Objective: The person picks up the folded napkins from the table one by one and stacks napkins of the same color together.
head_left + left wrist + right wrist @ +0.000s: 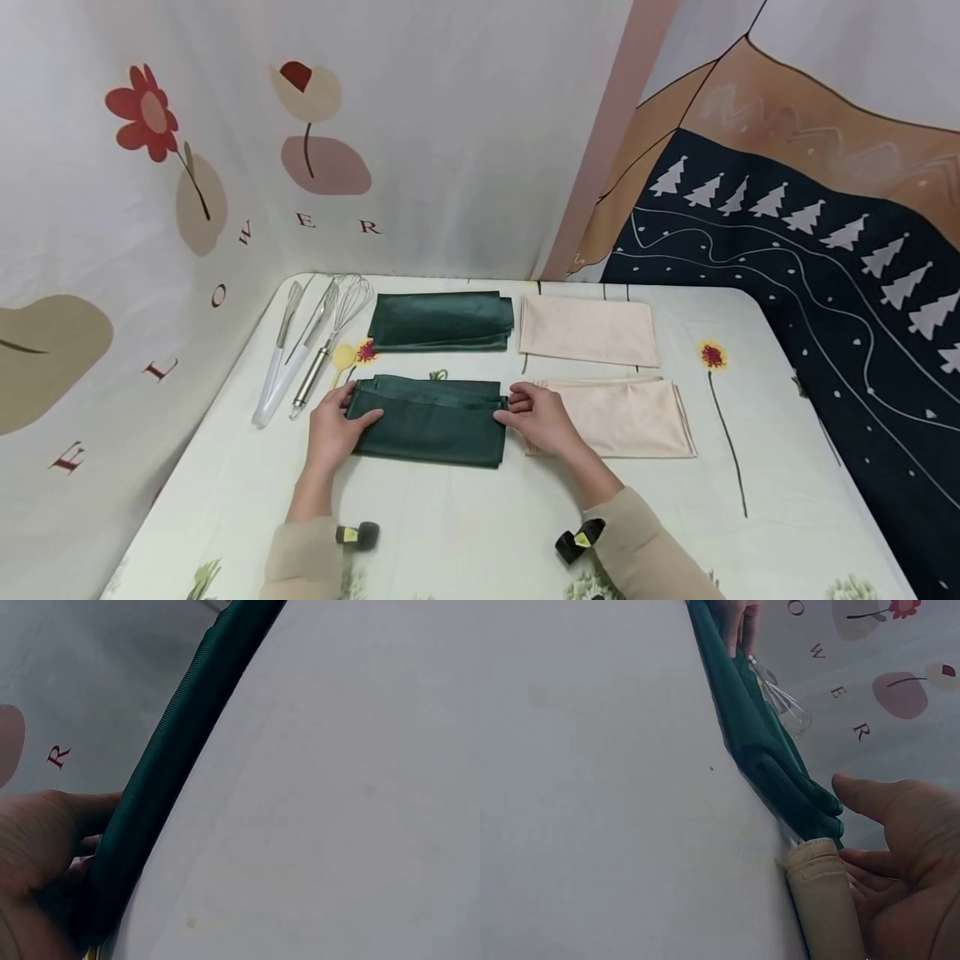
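Observation:
A folded dark green cloth [431, 429] lies flat on the table between both hands, with a loose layer along its far side. My left hand [333, 425] holds its left end, thumb on top and fingers at the far left edge. In the left wrist view, the layered side of the cloth [161, 769] runs up from the fingers. At the right end, my right hand [543, 417] pinches the corner, its thumb on the edge and its other fingers bent. The right wrist view shows the thumb [862, 796] and fingers either side of the cloth's layered end [821, 814].
Behind lies another folded green cloth [442, 321]. Two folded pale pink cloths, the far one [588, 331] and the near one [626, 421], lie to the right. At left are a whisk [318, 362], two other long-handled utensils and a yellow spoon [342, 358]. Curtains hang behind.

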### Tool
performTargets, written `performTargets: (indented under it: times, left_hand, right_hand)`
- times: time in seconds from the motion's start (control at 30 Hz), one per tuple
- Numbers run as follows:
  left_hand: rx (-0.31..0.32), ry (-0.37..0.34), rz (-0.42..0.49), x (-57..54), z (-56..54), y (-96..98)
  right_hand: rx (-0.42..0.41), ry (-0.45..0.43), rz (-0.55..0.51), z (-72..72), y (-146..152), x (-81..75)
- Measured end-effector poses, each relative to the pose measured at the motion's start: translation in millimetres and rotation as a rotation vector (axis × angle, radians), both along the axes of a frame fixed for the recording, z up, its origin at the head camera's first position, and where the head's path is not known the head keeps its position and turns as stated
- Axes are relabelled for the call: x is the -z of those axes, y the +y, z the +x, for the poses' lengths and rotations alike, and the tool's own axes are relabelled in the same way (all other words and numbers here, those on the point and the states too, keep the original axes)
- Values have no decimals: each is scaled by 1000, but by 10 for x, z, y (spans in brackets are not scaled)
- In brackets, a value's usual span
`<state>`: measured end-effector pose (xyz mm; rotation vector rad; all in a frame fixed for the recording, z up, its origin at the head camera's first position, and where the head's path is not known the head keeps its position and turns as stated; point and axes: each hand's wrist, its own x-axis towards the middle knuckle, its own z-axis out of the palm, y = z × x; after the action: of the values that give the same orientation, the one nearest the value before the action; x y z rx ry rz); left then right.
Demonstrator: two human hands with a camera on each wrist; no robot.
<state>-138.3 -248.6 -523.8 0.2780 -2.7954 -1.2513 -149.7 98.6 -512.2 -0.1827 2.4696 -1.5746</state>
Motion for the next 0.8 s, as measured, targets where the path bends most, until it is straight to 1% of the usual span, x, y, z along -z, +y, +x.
performTargets:
  times: [0.17,0.4,0.5,0.63,0.73,0.8]
  left_hand:
    - [-26,-19,37,-7,-12,5]
    - [-12,2,68,-5,-25,9]
    - [-6,12,63,8,-22,12]
    - [-11,7,54,19,2,28]
    - [-17,1,84,-3,20,46]
    - [-16,-4,114,-27,24,57]
  right_hand:
    - [-30,-1,56,-38,-51,18]
    - [-74,36,127,-85,-125,5]
    - [-75,25,135,-103,-149,-2]
    - [-87,13,155,-110,-178,-1]
    - [-96,1,150,-98,-192,-10]
    - [-99,-18,118,-88,-189,-19]
